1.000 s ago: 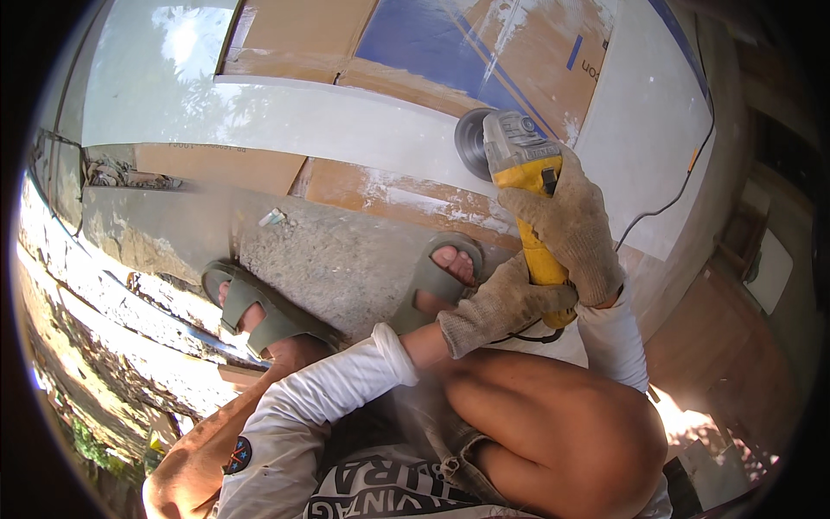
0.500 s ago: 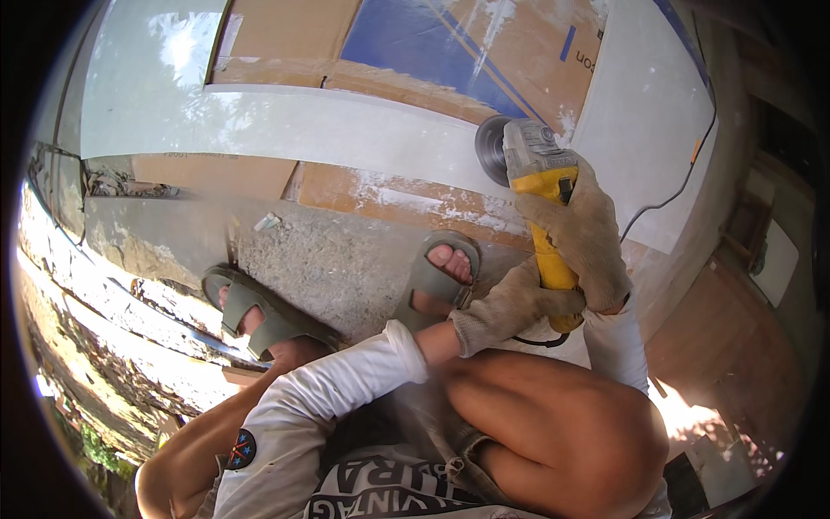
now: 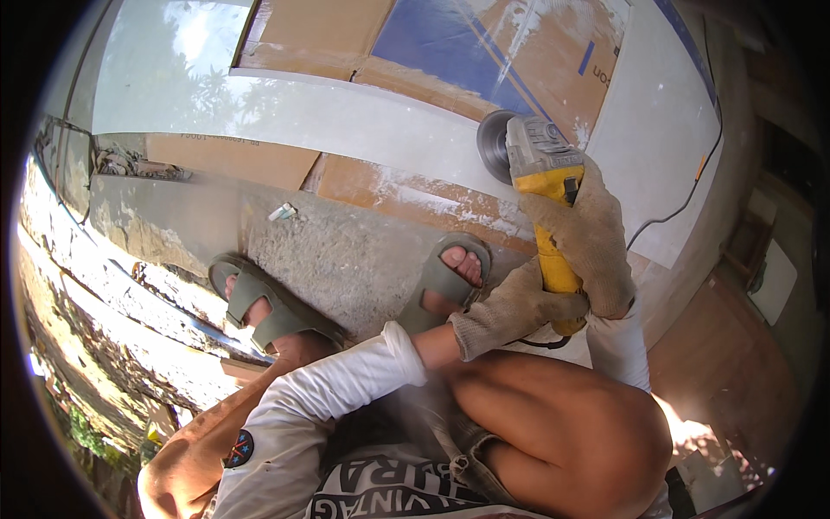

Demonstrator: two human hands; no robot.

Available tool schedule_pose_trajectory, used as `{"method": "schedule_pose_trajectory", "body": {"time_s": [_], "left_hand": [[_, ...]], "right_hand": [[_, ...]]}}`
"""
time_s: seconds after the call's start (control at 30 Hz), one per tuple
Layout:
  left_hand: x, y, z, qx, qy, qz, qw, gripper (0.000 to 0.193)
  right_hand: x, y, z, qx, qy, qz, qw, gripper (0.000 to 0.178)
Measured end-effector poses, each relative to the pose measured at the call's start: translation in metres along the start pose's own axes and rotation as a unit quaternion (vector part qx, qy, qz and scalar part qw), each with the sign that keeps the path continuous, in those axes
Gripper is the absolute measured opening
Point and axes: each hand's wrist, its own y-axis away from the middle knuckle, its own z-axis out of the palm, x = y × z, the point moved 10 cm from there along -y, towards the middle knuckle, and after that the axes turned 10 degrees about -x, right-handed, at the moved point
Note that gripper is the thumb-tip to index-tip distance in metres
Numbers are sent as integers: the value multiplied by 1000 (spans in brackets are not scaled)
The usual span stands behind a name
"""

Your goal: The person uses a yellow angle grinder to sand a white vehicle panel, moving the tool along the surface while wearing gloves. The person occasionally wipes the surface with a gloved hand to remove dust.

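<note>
A yellow and grey angle grinder [image 3: 555, 264] is held in both of my gloved hands. My left hand [image 3: 512, 310] is closed around its rear end, low on the yellow body. My right hand [image 3: 592, 246] wraps the body further forward, just behind the grey gear head. The round disc [image 3: 495, 147] at the front is blurred and lies over the inner edge of a white, glossy panel [image 3: 363, 119]. Whether the disc touches the panel, I cannot tell. Both gloves are tan knit, and most of the right fingers are hidden behind the tool.
Cardboard sheets [image 3: 303, 39], partly blue and dusted white, fill the panel's opening. A cardboard strip [image 3: 415, 197] runs along its near side. A black cord [image 3: 683, 208] crosses the panel's right side. My sandalled feet [image 3: 445, 281] rest on rough concrete [image 3: 328, 251].
The panel, cardboard and floor sit slightly further right in the picture, and higher at the left. My two-handed grip on the grinder is the same, and the grinder has barely shifted in view.
</note>
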Motion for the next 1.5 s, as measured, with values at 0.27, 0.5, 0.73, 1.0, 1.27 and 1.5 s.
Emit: {"method": "schedule_pose_trajectory", "body": {"time_s": [0.27, 0.5, 0.73, 1.0, 1.27, 1.5], "left_hand": [[-17, 6, -26, 13, 184, 43, 982, 40], [-32, -14, -30, -11, 210, 49, 976, 33], [2, 14, -23, 11, 111, 49, 993, 54], [-3, 8, -14, 5, 82, 21, 996, 58], [-5, 0, -9, -3, 19, 15, 1000, 54], [-5, 2, -7, -8, 31, -6, 999, 52]], "right_hand": [[-36, -16, 24, -34, 60, -39, 997, 75], [-39, -19, 28, -47, 81, -23, 995, 65], [-38, -17, 26, -41, 61, -41, 996, 66], [-21, -9, 18, -29, 40, 5, 999, 63], [-4, -1, 5, 5, 12, 8, 1000, 73], [-8, -1, 4, 8, -12, -16, 1000, 69]]}}
